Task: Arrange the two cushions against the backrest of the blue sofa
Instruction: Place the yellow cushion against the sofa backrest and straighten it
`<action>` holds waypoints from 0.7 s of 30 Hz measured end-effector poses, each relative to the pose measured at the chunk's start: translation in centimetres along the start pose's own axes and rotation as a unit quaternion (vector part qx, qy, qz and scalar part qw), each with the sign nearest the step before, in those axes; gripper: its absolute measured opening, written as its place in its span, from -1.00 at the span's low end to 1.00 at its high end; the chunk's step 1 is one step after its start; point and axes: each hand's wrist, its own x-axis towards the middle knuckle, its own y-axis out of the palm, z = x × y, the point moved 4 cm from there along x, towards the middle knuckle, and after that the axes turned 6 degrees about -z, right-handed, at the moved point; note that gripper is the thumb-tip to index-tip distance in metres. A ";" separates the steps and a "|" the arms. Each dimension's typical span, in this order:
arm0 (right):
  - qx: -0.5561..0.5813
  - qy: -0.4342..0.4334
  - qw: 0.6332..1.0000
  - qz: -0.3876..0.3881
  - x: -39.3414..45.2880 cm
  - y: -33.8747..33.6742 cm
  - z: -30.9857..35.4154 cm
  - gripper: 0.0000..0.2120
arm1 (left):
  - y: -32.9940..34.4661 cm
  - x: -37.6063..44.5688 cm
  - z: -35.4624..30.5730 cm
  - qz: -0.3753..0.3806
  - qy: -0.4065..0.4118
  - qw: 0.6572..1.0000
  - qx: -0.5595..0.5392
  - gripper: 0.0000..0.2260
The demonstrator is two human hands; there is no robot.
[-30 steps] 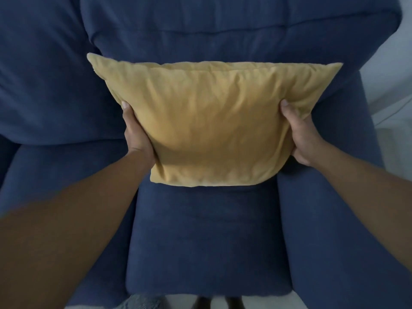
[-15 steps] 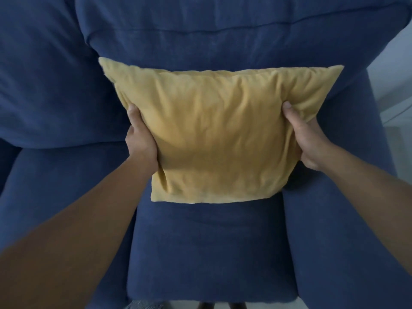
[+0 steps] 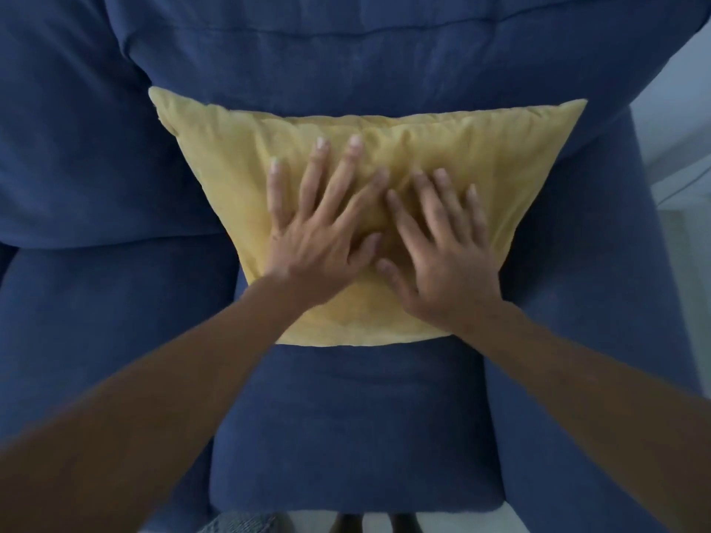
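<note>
A yellow cushion stands on the sofa seat and leans against the blue backrest. Both of my hands lie flat on its front face with fingers spread. My left hand rests on the cushion's middle, slightly left of centre. My right hand lies just beside it, slightly right of centre and lower. Neither hand grips the fabric. Only one cushion is in view.
A blue armrest rises at the right of the seat. Another blue back cushion and seat section extend to the left. Pale floor shows at the far right.
Both hands have let go of the cushion's sides and moved onto its front face, fingers spread. The cushion has settled lower onto the seat against the backrest.
</note>
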 end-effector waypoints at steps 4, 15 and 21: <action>-0.078 -0.053 0.995 0.025 1.9 3.0 -1.8 -0.26 | 2.8 2.2 2.4 0.036 0.019 0.994 0.097 -0.33; -0.093 0.017 0.995 0.037 5.0 3.9 -7.6 -0.27 | 5.4 5.3 5.6 0.034 -0.060 0.993 0.093 -0.38; -0.070 0.055 0.996 0.026 2.2 1.3 -4.6 -0.22 | 2.7 0.5 2.7 -0.043 -0.139 0.983 0.111 -0.33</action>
